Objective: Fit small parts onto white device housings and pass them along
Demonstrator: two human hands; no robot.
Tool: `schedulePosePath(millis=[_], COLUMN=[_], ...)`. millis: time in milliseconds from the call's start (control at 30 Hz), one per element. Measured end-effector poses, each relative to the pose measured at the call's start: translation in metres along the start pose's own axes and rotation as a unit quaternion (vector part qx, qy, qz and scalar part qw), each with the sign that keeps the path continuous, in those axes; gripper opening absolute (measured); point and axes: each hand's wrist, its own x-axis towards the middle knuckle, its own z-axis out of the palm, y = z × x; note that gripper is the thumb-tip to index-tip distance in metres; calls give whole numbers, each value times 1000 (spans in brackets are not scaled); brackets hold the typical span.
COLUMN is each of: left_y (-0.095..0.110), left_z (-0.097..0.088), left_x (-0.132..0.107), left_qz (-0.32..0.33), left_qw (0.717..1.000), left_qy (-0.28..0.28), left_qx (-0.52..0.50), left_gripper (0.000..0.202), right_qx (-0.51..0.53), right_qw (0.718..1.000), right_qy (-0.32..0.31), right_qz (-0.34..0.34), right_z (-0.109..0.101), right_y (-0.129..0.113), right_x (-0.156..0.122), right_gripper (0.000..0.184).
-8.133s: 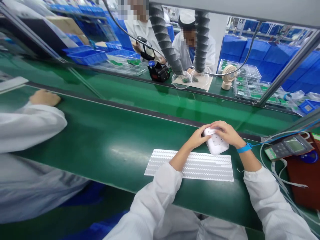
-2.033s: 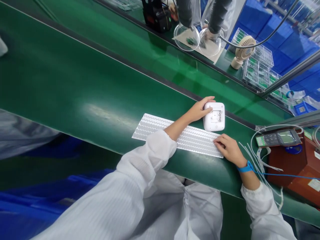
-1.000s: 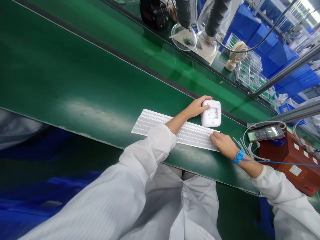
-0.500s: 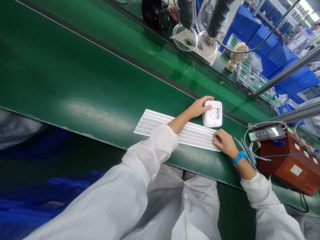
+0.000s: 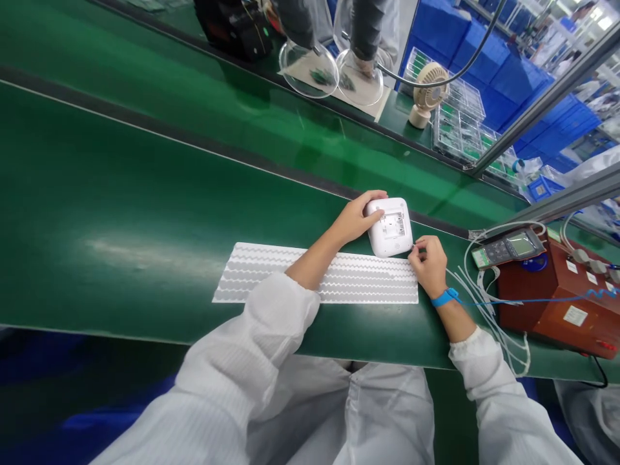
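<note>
My left hand [image 5: 357, 218] grips a white square device with rounded corners [image 5: 390, 244] by its upper left side, thumb across its face. The recessed panel in that face shows printed markings. Close to the device's lower right corner, my right hand [image 5: 429, 263] is closed in a pinch. A tiny dark spot shows at its fingertips, too small to name. Beneath my left forearm lies a white sheet with rows of wavy-edged strips [image 5: 271, 274], its right end beside my right hand. A blue wrist strap [image 5: 445, 297] circles my right wrist.
Right of my hands, a handheld meter [image 5: 508, 248] rests by a brown box [image 5: 557, 297], with loose white tubing [image 5: 472, 294] alongside. Beyond the green bench [image 5: 145, 206] are a small fan [image 5: 429, 93], clear trays [image 5: 458, 132] and a co-worker's hands behind round clear lenses [image 5: 310, 70].
My right hand has left the sheet's right end and come up to the device's lower right corner. My left hand still holds the device. The whole view has shifted and turned slightly.
</note>
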Motion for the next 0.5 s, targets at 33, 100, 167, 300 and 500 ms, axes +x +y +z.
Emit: schedulePosePath(millis=[33,100,167,300,500], left_y=[0,1,1,1,-1], left_z=[0,0,-1,-1,0], left_x=[-1,-1,-2,-2,-1], left_qz=[-1,-1,1,4,13], left_qw=[1000,1000,1000,1000,1000], left_qy=[-1,0,2,4,6], left_qx=[1,4,6,8,-3], left_gripper=[49,49,47,46,50], right_qx=[-7,-18,-26,-34,-46], right_qw=[1000,999,998,994,994], right_qy=[-5,-12,-6,15,11], right_qz=[-8,-29,-56,-98,-102], right_z=[1,2,3,6,7], right_y=[1,3,5,7,6], right_x=[0,-2,-3,-3,-2], right_gripper=[9,9,10,13,14])
